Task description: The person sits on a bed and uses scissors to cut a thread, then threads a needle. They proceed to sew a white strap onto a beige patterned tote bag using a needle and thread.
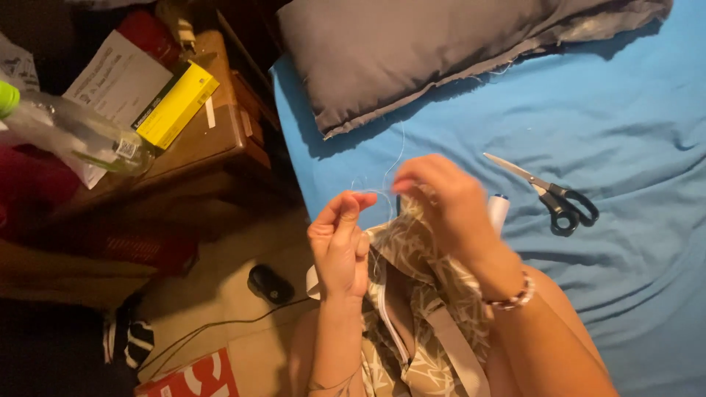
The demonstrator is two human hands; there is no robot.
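While one patterned fabric piece (412,257) is draped over the lap, a thread (393,158) is pinched by the closed left hand (340,246); fabric's gripped by the curled right hand (441,202). One pair of scissors (555,198), one spool (498,212), one pillow (412,51) are seen on the bed (625,117).

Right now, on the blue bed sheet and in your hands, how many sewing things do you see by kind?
Scissors: 1
White thread spool: 1
Patterned fabric piece: 1, at both hands
Thread strand: 1, by the left hand and right hand
Grey pillow: 1
Total: 5
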